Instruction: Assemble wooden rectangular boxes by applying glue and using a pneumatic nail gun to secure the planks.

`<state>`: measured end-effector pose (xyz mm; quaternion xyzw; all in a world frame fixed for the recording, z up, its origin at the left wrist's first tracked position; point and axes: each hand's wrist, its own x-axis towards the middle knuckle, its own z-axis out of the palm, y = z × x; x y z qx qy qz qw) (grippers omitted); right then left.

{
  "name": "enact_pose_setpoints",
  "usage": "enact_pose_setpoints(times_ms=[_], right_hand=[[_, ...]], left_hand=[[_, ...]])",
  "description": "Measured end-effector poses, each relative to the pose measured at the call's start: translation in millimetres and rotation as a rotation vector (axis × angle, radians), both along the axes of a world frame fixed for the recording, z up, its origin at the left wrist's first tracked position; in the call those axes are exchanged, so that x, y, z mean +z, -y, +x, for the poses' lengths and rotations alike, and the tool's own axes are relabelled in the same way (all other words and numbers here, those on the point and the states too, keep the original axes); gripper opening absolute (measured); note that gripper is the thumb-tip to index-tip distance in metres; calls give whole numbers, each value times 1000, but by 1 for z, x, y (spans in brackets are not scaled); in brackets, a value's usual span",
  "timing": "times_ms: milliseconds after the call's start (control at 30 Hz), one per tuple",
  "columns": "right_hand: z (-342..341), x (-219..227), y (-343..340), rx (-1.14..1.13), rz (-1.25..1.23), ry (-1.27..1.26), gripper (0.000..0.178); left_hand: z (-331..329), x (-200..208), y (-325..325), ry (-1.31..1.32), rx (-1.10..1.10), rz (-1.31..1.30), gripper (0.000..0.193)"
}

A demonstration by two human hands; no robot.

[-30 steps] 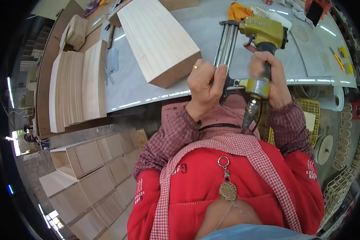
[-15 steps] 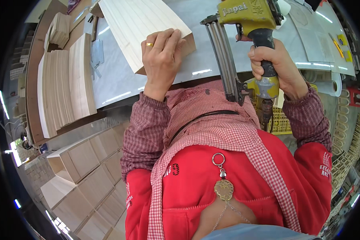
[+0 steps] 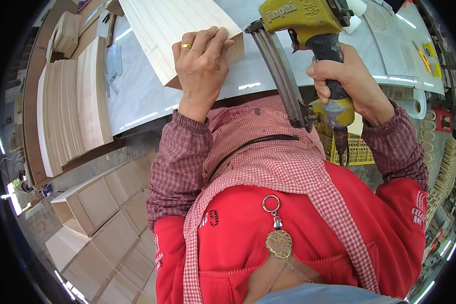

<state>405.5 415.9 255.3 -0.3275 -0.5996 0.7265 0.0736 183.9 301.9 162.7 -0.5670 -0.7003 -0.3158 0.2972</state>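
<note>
A pale wooden box point(image 3: 187, 30) lies on the table, its near end toward me. My left hand point(image 3: 201, 68) is closed over that end, fingers bent on the top face near the corner; the thumb is hidden. My right hand point(image 3: 352, 76) wraps round the black grip of a yellow-green pneumatic nail gun point(image 3: 301, 23). The gun is held up just right of the box, apart from it. Its long metal magazine point(image 3: 279, 73) slants down toward my apron, and a hose fitting point(image 3: 341, 137) hangs from the grip's lower end.
Stacked wooden boards point(image 3: 68, 109) stand at the table's left, with a hammer point(image 3: 111, 30) and metal strips beyond. Several wooden boxes point(image 3: 104, 202) are piled on the floor at left. A yellow crate point(image 3: 357, 149) sits below the table; a yellow knife point(image 3: 423, 60) lies at far right.
The view has shifted slightly. The nail gun's head has tilted a little leftward, closer to the box. My left hand keeps its place on the box end.
</note>
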Motion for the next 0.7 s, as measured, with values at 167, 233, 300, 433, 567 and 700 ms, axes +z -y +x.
enact_pose_setpoints(times_ms=[167,233,300,433,567,700], right_hand=[[-5,7,5,34,30,39,20],[-5,8,4,27,47,44,20],[-5,9,4,15,75,51,21],[-9,14,6,26,96,67,22],[-10,24,7,46,119,85,21],[-9,40,3,67,165,107,18]], left_hand=[[1,1,0,-12,24,-15,21],[1,1,0,-11,24,-12,21],[1,0,-1,-12,24,-10,22],[1,-1,-1,-20,30,0,22],[1,-1,-2,-22,32,6,22],[1,-1,-1,1,25,-3,22]])
